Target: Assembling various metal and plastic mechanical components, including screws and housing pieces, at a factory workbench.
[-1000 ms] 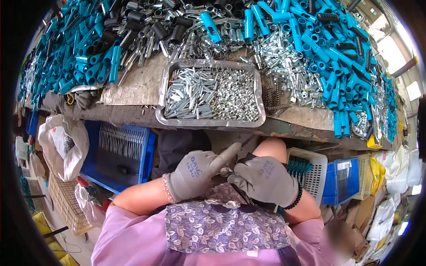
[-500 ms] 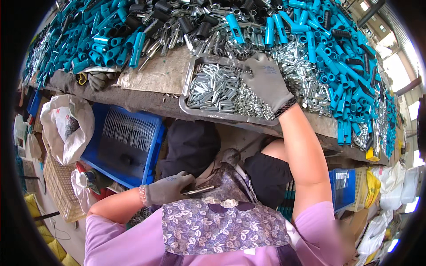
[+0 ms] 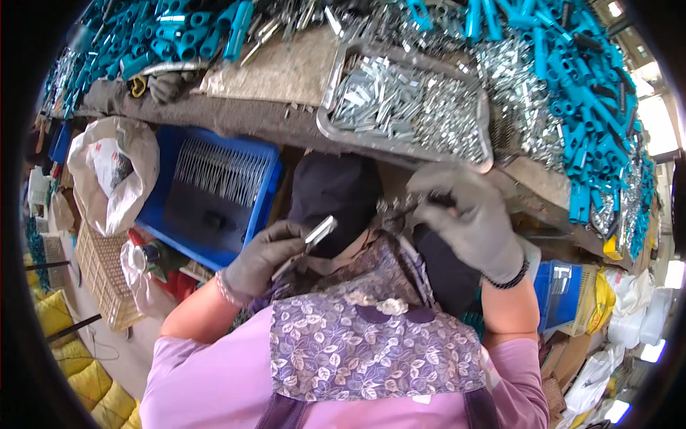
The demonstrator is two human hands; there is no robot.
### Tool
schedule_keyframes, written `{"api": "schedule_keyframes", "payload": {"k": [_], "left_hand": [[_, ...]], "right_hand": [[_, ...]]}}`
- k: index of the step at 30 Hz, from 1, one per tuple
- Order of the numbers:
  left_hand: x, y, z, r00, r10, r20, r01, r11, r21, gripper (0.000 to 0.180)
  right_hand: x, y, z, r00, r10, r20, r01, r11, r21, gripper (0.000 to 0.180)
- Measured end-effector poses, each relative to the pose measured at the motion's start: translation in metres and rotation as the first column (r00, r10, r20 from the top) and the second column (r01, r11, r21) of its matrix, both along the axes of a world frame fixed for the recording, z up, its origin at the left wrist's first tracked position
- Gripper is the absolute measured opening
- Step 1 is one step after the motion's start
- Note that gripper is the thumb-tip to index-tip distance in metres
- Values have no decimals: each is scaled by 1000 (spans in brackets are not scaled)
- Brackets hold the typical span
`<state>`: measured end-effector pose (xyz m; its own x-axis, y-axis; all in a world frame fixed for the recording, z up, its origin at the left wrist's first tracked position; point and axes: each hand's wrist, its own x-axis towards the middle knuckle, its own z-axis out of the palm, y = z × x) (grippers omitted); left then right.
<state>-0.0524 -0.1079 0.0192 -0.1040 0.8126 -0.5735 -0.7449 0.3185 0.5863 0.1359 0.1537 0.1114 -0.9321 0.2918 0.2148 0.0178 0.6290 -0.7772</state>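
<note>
My left hand [image 3: 266,259], in a grey glove, is closed around a slim silver metal tube [image 3: 321,231] above my lap, the tube's upper end tilted to the right. My right hand [image 3: 471,218], also gloved in grey, is in front of the bench edge with its fingers curled and blurred. Small shiny bits show beside its fingertips, but I cannot make out what it holds. Just beyond lies a grey metal tray [image 3: 404,146], with silver pins [image 3: 379,96] heaped on its left and smaller metal pieces [image 3: 454,118] on its right.
Teal tubular parts [image 3: 597,107] are piled on the bench [image 3: 236,118], alongside loose silver fittings. Below the bench edge on the left are a blue crate [image 3: 268,189] with wire parts, a white sack [image 3: 146,154] and a beige plastic basket [image 3: 107,279].
My right hand has left the tray and come back toward my lap. My left hand has risen with the metal tube, which now points more upward. The view has shifted, too.
</note>
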Motion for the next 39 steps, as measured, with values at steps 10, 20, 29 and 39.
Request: {"api": "schedule_keyframes", "payload": {"k": [10,20,29,39], "left_hand": [[12,18,6,702,-98,-705,295,942,162,56],[-67,-5,-13,804,131,-580,-209,975,-70,47],[-213,-43,-191,404,-149,-902,-497,792,-353,31],[-288,-136,-301,-70,-499,-864,-570,731,-376,25]], "right_hand": [[3,-51,-67,951,125,283,108,722,-683,23],[-1,-43,-100,962,140,233,1,855,-518,68],[16,-31,-95,957,-49,285,235,707,-667,65],[35,-36,-97,960,-3,280,155,839,-521,46]]}}
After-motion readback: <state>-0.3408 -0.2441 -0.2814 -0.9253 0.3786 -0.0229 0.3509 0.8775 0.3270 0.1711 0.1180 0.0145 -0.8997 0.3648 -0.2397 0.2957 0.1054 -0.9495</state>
